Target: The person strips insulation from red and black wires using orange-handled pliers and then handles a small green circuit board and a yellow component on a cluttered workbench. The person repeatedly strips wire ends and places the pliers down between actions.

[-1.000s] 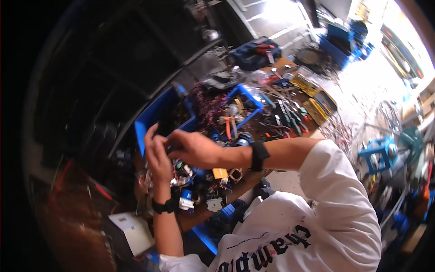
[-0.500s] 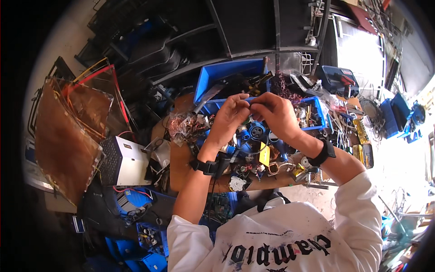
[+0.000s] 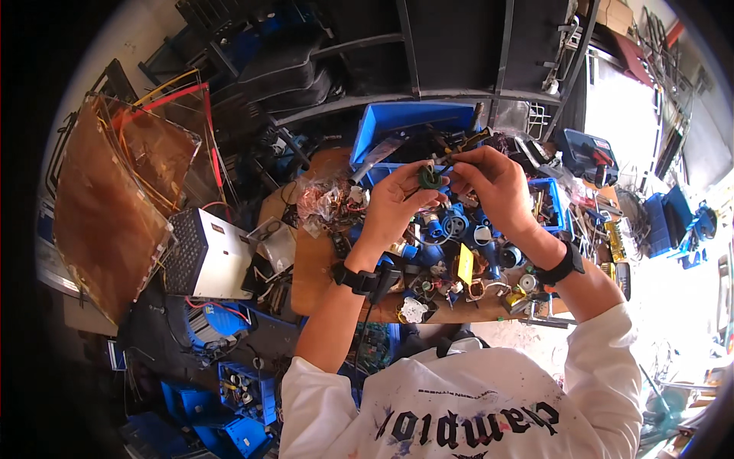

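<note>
The lower edge is filled by a white printed shirt (image 3: pixel 459 375), by which the near floor is hidden. Black wristbands (image 3: pixel 564 262) are worn on both forearms. On the table (image 3: pixel 312 268), whose wooden surface is largely covered, a white disc-like part (image 3: pixel 413 309) is seen at the near edge, with a yellow card (image 3: pixel 465 265) standing among jumbled small parts beyond it, many too small to be made out.

Above these, a green ring-shaped part (image 3: pixel 429 180) is held up between the thumb and fingers of the left hand (image 3: pixel 387 210); its lower side is partly covered by the fingers. The right hand (image 3: pixel 503 191) is held just beside it, with thumb and fingers drawn together; whether anything is pinched there cannot be told.

Blue connectors (image 3: pixel 455 223) are partly screened by the hands. To the left, copper-coloured wire (image 3: pixel 317 202) is bunched in clear plastic. Behind the hands, a deep blue bin (image 3: pixel 417 122) is filled with dark pieces that cannot be identified. Farther off, a dark toolbox (image 3: pixel 585 153) is topped by a red-handled tool, and the far right is washed out by glare.
</note>
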